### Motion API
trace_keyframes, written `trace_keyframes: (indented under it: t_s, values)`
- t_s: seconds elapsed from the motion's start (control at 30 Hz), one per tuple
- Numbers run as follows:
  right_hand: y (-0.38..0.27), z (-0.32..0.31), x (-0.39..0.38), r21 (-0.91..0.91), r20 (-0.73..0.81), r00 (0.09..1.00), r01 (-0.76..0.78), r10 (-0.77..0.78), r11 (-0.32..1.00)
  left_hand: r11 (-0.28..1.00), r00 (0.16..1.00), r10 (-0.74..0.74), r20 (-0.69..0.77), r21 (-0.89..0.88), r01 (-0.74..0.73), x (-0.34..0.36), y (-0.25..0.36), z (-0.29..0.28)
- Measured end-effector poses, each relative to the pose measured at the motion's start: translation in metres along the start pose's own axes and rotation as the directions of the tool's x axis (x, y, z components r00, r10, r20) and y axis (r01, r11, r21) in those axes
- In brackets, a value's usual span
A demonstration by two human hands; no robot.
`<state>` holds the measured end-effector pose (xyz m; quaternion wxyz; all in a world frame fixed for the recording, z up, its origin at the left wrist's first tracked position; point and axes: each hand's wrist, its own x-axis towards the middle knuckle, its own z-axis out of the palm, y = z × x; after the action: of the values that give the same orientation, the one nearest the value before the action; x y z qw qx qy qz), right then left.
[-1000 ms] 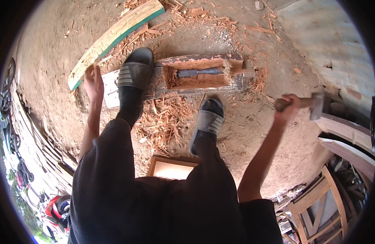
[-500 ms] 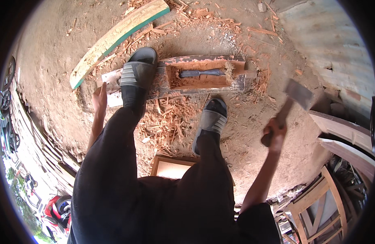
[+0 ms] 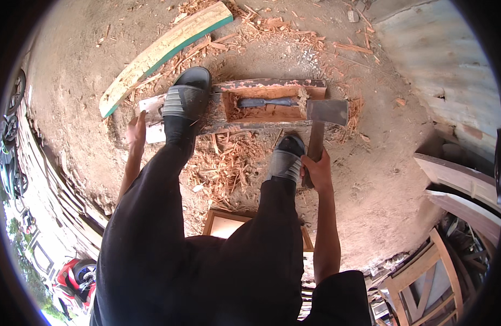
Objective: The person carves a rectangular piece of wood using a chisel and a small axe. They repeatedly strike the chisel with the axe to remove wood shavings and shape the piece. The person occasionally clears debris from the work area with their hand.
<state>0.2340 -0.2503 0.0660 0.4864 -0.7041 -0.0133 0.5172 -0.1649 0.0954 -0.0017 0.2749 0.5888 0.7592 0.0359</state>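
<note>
Hatchet (image 3: 317,132) is gripped in R hand (image 3: 319,169), ctr-right of frame; its head is held over R end of hollowed beam (image 3: 269,83), upper ctr (contact can't be told). Grey tool (image 3: 267,102) is seated in the recess. Beam's L part is covered by L sandal (image 3: 181,102). L hand (image 3: 136,130) is held nr the pale L end; whether curled or spread can't be told. Handle's flanked by R sandal (image 3: 286,164). Chips (image 3: 226,169) are strewn below beam; curved plank (image 3: 166,54) is seen upper L, wood frame (image 3: 450,271) lower R.
</note>
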Motion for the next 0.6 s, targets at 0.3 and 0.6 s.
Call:
trace_keyframes:
  t_s: [0.3, 0.6]
  values:
    - [-0.096, -0.085, -0.038, 0.123, -0.546, 0.796, 0.384, -0.261, 0.915, 0.998, 0.998, 0.042, -0.037, -0.043, -0.043, -0.014, 0.004, -0.001]
    - [-0.012, 0.016, 0.018, -0.104, -0.04, 0.999, -0.037, 0.033, 0.994, 0.994, 0.985, 0.05, -0.163, 0.1, -0.034, 0.002, 0.003, 0.017]
